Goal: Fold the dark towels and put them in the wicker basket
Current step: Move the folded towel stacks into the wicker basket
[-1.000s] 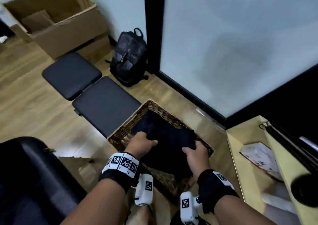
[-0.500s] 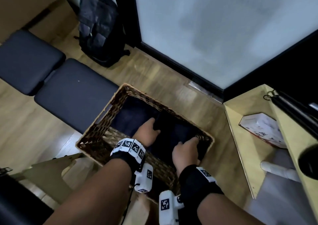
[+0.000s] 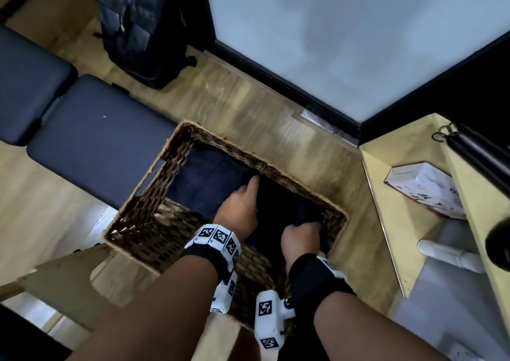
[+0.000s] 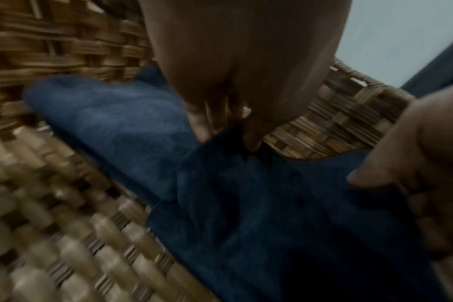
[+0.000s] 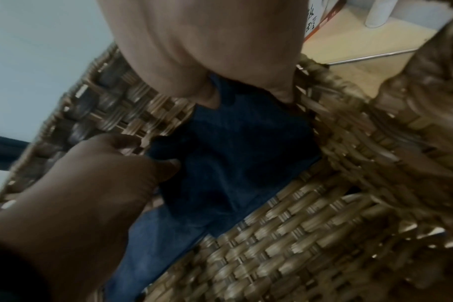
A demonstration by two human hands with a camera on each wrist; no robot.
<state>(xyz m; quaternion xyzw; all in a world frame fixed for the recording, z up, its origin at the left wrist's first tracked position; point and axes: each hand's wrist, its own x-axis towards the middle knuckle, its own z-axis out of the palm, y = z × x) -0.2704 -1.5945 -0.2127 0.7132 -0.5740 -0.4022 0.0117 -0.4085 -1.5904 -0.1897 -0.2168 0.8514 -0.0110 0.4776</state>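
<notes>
Head view: a wooden floor (image 3: pixel 248 106) is seen, on which a wicker basket (image 3: pixel 143 203) stands between dark padded cushions (image 3: pixel 91 145) on the left and a pale yellow shelf unit (image 3: pixel 397 222) on the right. A frosted panel (image 3: pixel 345 37) in a dark frame is seen beyond the basket, and a black backpack (image 3: pixel 138 29) is propped near the panel's left edge. A white printed box (image 3: pixel 425 189) lies on the shelf unit.

Two dark towels are held inside the basket. A folded towel (image 3: pixel 209 178) lies against the left and far walls. A darker towel (image 3: pixel 278 211) is placed just beside it, filling the right part and touching the right wall.

The darker towel is gripped by both hands. The left hand (image 3: pixel 238 208) is set at the seam between the two towels, with the forefinger stretched toward the far wall and the thumb pinching a fold, as seen from the right wrist. The right hand (image 3: pixel 300 236) is curled over the towel's right edge, with its fingers tucked down against the basket's right wall. Marker-printed bands (image 3: pixel 218 239) are worn on both wrists.
</notes>
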